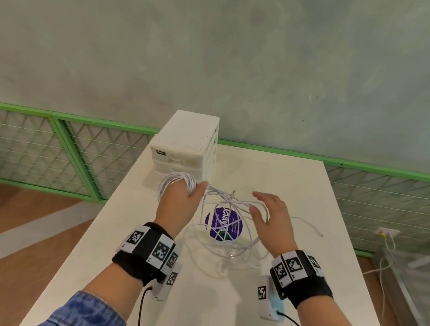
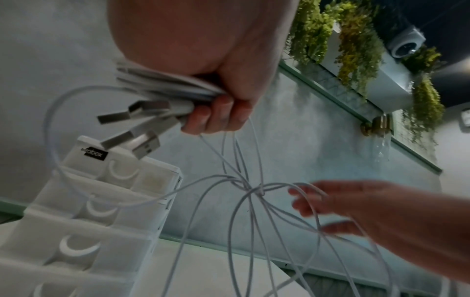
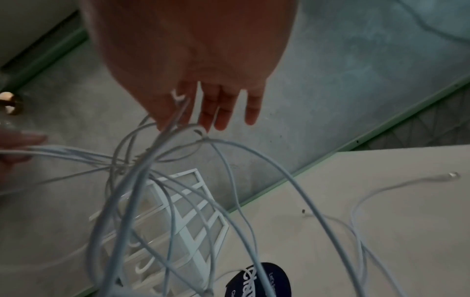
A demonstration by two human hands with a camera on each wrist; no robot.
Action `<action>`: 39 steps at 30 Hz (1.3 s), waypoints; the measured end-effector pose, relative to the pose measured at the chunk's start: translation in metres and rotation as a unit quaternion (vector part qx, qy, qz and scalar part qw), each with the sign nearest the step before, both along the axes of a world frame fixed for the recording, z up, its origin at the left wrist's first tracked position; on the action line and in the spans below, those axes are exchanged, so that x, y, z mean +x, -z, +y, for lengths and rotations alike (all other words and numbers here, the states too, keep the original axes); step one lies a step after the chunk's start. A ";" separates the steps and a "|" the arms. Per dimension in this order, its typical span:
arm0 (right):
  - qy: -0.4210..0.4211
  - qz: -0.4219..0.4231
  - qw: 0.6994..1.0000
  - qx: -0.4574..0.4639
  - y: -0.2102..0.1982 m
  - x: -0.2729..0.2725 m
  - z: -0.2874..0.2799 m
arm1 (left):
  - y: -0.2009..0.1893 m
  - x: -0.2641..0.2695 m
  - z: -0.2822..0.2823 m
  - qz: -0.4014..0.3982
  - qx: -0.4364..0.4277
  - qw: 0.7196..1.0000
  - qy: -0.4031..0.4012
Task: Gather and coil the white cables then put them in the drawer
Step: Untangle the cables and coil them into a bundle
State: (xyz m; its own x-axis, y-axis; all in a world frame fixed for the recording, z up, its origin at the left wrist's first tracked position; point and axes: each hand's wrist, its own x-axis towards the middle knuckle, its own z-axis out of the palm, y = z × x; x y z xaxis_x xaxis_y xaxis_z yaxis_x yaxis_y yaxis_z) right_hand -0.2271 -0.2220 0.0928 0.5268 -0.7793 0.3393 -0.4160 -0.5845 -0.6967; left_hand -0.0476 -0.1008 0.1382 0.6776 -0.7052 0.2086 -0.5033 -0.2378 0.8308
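Observation:
My left hand [image 1: 179, 198] grips a bundle of coiled white cables [image 1: 178, 181], with several USB plugs [image 2: 132, 122] sticking out past the fingers [image 2: 216, 112]. From that fist, loose white cable loops [image 1: 228, 231] hang in a tangle down to the white table [image 1: 297, 191]. My right hand [image 1: 269, 214] is spread with straight fingers [image 3: 223, 108], and a few strands run across them. The white drawer unit [image 1: 184, 144] stands just behind my left hand, its drawers [image 2: 76, 247] closed.
A round purple sticker [image 1: 223, 223] lies on the table under the tangle. One cable end [image 1: 320, 235] trails off to the right. A green mesh fence [image 1: 54, 148] and a grey wall [image 1: 243, 61] stand behind the table. Other wires hang by a wall socket [image 1: 387, 233] at the right.

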 end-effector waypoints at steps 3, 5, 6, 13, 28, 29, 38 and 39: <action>-0.093 0.013 0.996 -0.004 -0.013 0.007 0.009 | -0.003 -0.008 -0.003 -0.024 0.004 1.000 0.015; -0.115 0.065 0.990 -0.039 -0.014 0.012 0.010 | -0.005 -0.011 -0.004 -0.021 -0.004 1.000 0.022; -0.114 0.092 0.988 -0.051 -0.012 0.014 0.010 | -0.005 -0.012 -0.004 -0.015 -0.007 1.000 0.025; -0.081 0.120 0.987 -0.068 -0.004 0.016 0.012 | -0.002 -0.016 -0.001 0.007 -0.002 0.998 0.059; -0.041 -0.023 0.988 0.146 -0.013 0.006 0.024 | 0.010 -0.016 0.006 -0.031 0.057 0.996 0.053; -0.033 -0.005 0.990 0.139 -0.011 0.002 0.021 | 0.010 -0.014 0.008 -0.027 0.058 0.997 0.052; 0.071 0.054 0.983 0.161 0.005 -0.036 -0.016 | 0.008 0.010 0.024 -0.002 0.063 0.998 0.027; 0.072 0.066 0.981 0.167 0.006 -0.036 -0.017 | 0.008 0.009 0.024 0.013 0.059 0.998 0.025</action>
State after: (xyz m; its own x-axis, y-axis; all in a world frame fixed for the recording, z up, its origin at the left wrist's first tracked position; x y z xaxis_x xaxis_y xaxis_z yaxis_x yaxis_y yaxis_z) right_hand -0.2627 -0.2392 0.0870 0.4248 -0.9052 -0.0117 -0.5769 -0.2607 -0.7741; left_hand -0.0387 -0.0768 0.1305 0.6449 -0.7571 0.1049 -0.4964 -0.3105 0.8106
